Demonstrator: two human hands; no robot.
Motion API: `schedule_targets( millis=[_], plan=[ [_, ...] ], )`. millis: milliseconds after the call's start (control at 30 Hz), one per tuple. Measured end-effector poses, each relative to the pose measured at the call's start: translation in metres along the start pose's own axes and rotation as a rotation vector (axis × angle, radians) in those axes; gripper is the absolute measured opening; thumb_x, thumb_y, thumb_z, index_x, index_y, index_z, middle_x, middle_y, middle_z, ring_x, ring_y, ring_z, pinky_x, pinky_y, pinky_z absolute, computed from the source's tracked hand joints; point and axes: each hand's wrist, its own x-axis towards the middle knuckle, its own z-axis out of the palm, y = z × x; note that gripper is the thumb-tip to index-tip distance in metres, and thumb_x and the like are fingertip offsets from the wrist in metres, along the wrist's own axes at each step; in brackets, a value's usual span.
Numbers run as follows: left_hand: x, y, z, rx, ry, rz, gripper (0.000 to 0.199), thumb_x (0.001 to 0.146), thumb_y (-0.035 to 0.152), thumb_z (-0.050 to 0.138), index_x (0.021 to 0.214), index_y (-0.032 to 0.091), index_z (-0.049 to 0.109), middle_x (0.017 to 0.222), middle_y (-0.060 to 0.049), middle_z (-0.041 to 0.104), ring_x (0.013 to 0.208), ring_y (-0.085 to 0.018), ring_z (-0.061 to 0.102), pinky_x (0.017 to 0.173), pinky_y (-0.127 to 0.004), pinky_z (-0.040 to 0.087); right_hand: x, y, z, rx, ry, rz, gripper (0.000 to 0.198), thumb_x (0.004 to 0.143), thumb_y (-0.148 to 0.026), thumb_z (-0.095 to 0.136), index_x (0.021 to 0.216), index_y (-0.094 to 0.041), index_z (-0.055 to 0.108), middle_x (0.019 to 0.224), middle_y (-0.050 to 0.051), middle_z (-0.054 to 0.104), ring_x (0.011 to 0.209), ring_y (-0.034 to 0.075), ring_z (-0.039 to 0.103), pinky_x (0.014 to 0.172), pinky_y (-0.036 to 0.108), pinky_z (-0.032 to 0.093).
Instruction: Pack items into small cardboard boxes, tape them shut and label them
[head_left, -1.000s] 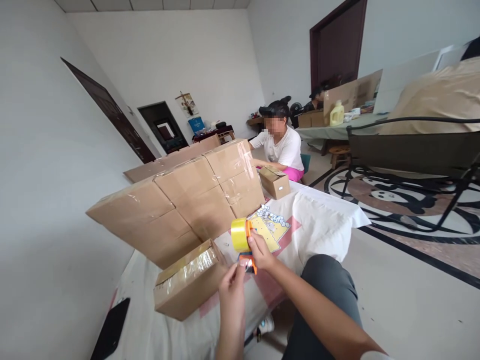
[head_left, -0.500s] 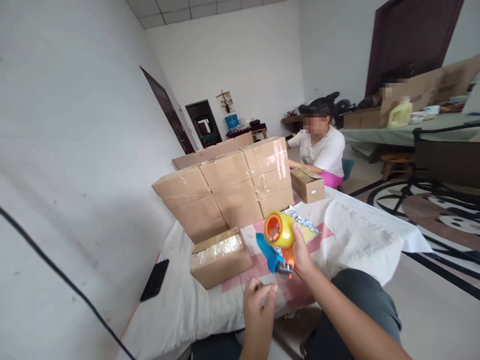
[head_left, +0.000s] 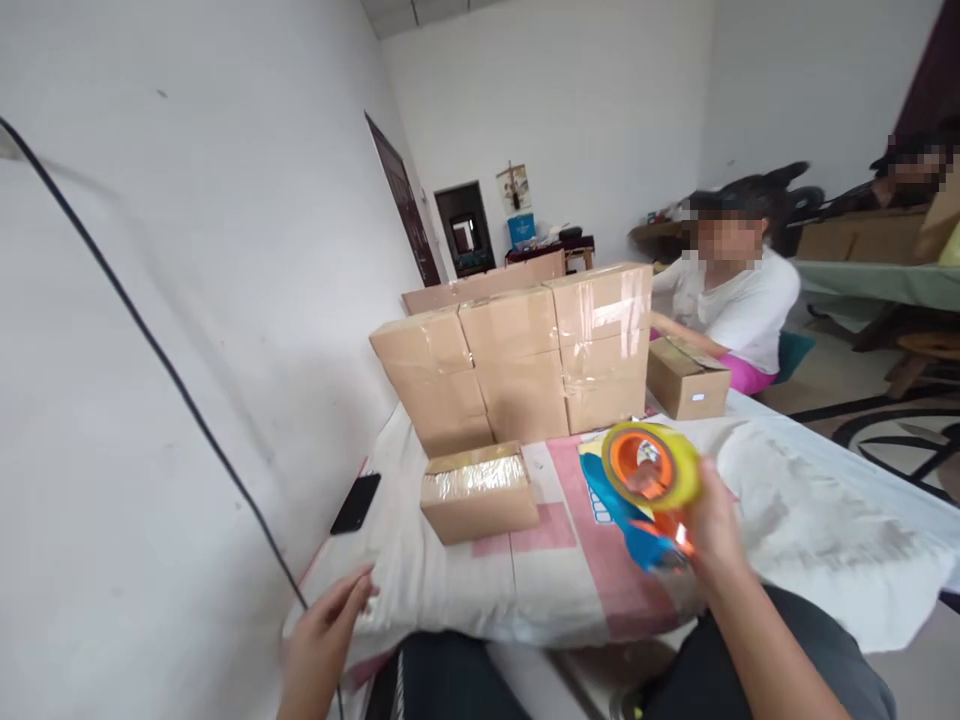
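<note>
My right hand (head_left: pixel 716 515) is closed around a tape dispenser (head_left: pixel 652 480), held above the table at the right. It has a blue and orange frame and a thick yellow-edged roll with an orange core. Low at the left, over the table's near edge, is my left hand (head_left: pixel 330 620), fingers and thumb pressed together; what is between them, if anything, cannot be made out. Between the hands, farther in, a small cardboard box (head_left: pixel 480 495) lies with shiny clear tape along its top. Neither hand touches it.
Behind that box stands a wall of stacked taped cartons (head_left: pixel 517 360). A black phone (head_left: pixel 355 503) lies at the left of the cloth-covered table (head_left: pixel 465 585). Another carton (head_left: pixel 686 380) is at the far right, beside a seated person (head_left: pixel 750 290). A black cable (head_left: pixel 187 390) hangs along the left wall.
The view has turned left. My left hand has moved away from the tape dispenser, to the left. The dispenser, still in my right hand, has moved right and tilted, its roll facing me more.
</note>
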Motion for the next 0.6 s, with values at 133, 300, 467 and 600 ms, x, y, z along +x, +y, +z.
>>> schedule_targets(
  millis=[133, 300, 467, 600],
  plan=[
    [-0.023, 0.043, 0.040, -0.239, -0.009, -0.103, 0.070, 0.061, 0.068, 0.080, 0.109, 0.017, 0.077, 0.072, -0.005, 0.074, 0.050, -0.013, 0.050, 0.053, -0.030, 0.048, 0.017, 0.043, 0.043, -0.148, -0.096, 0.165, 0.039, 0.069, -0.063, 0.061, 0.067, -0.024, 0.060, 0.067, 0.006, 0.063, 0.068, 0.027, 0.061, 0.062, 0.040, 0.052],
    [-0.015, 0.061, 0.055, -0.467, -0.072, -0.079, 0.067, 0.070, 0.056, 0.080, 0.121, 0.014, 0.071, 0.075, -0.003, 0.073, 0.045, -0.005, 0.038, 0.046, -0.024, 0.036, 0.022, 0.076, 0.048, -0.273, -0.110, 0.239, 0.037, 0.070, -0.057, 0.049, 0.070, -0.021, 0.057, 0.063, 0.004, 0.059, 0.063, 0.024, 0.058, 0.059, 0.037, 0.049],
    [-0.009, 0.055, 0.049, -0.536, -0.126, -0.067, 0.061, 0.075, 0.051, 0.078, 0.123, 0.016, 0.069, 0.076, -0.003, 0.074, 0.043, -0.004, 0.036, 0.043, -0.022, 0.032, 0.023, 0.059, 0.033, -0.420, 0.083, 0.121, 0.046, 0.065, -0.048, 0.061, 0.099, -0.018, 0.057, 0.079, 0.002, 0.058, 0.076, 0.023, 0.055, 0.074, 0.038, 0.046],
    [-0.010, 0.056, 0.047, -0.552, -0.186, -0.089, 0.055, 0.075, 0.051, 0.078, 0.118, 0.017, 0.071, 0.073, -0.001, 0.073, 0.042, -0.004, 0.035, 0.044, -0.023, 0.033, -0.017, 0.031, 0.049, -0.465, 0.073, -0.142, 0.046, 0.070, -0.044, 0.063, 0.110, -0.020, 0.057, 0.092, 0.004, 0.059, 0.089, 0.024, 0.056, 0.084, 0.039, 0.045]
  ],
)
